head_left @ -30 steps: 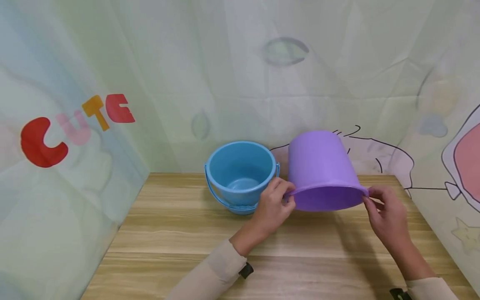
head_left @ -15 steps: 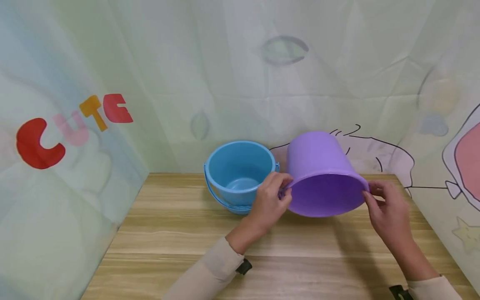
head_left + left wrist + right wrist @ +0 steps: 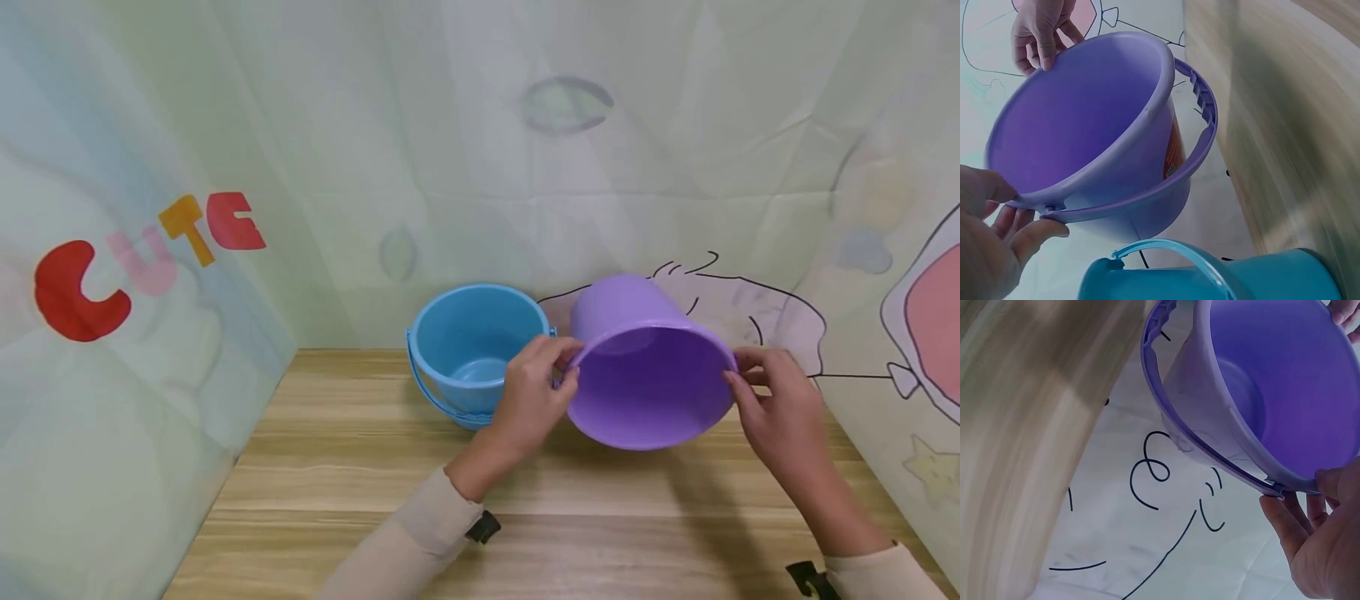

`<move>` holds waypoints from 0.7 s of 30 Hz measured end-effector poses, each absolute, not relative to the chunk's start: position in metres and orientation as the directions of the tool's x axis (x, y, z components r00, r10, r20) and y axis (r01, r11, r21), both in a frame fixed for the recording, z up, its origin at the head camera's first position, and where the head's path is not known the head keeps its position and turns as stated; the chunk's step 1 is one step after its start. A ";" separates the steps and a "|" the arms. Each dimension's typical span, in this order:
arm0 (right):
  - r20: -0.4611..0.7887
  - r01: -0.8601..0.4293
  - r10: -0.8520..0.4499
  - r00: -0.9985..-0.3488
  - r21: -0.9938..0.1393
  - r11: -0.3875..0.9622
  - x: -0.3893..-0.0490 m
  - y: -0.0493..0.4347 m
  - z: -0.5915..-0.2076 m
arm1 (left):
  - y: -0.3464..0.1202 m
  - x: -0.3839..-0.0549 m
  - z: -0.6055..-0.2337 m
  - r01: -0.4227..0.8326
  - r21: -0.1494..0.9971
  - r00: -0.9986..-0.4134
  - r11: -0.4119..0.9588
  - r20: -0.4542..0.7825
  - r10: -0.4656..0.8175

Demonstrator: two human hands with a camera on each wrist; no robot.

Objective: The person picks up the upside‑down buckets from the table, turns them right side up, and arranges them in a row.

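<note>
A purple bucket (image 3: pixel 652 392) hangs tilted above the table, its open mouth facing the head camera. My left hand (image 3: pixel 531 392) pinches its rim at the left handle joint, and my right hand (image 3: pixel 780 408) pinches the rim on the opposite side. Below the rim its purple handle (image 3: pixel 1207 119) swings loose, as the left wrist view shows; part of an orange label (image 3: pixel 1174 150) shows on the outer wall. Just left of it a blue bucket (image 3: pixel 480 333) stands upright on the table, its handle lowered to the front. My left hand covers part of that bucket's right side.
The wood-grain table (image 3: pixel 360 483) runs back to a printed curtain (image 3: pixel 465 167) close behind both buckets. More curtain panels close in the left and right sides. A shadow falls on the table below the right hand.
The purple bucket has tipped further, its mouth turning up toward the head camera so more of the inside shows. Both hands have risen slightly with its rim. The blue bucket has stayed put.
</note>
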State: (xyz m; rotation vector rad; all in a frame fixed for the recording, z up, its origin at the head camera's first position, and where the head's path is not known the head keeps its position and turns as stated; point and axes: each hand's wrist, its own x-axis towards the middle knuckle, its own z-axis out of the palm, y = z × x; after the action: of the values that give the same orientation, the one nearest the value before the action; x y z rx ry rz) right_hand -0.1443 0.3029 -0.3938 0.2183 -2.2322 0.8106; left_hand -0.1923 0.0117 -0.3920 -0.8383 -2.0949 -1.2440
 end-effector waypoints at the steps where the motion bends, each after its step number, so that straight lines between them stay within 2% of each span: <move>1: 0.695 -0.376 0.082 -0.715 -0.481 0.792 -0.145 0.303 -0.392 | 0.011 -0.193 -0.391 0.745 0.555 -0.652 0.371 0.723 0.228; 15: 0.676 -0.346 0.050 -0.735 -0.437 0.830 -0.147 0.303 -0.377 | 0.006 -0.203 -0.376 0.696 0.632 -0.717 0.341 0.641 0.275; 21: 0.669 -0.318 0.032 -0.742 -0.394 0.863 -0.149 0.305 -0.373 | 0.006 -0.205 -0.371 0.642 0.688 -0.767 0.339 0.564 0.306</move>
State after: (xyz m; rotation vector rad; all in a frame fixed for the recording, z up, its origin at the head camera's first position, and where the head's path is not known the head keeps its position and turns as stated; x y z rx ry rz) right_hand -0.1495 0.3047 -0.3731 0.2056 -2.3296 0.6472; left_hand -0.2053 0.0058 -0.3712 -0.8407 -2.2736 -1.3997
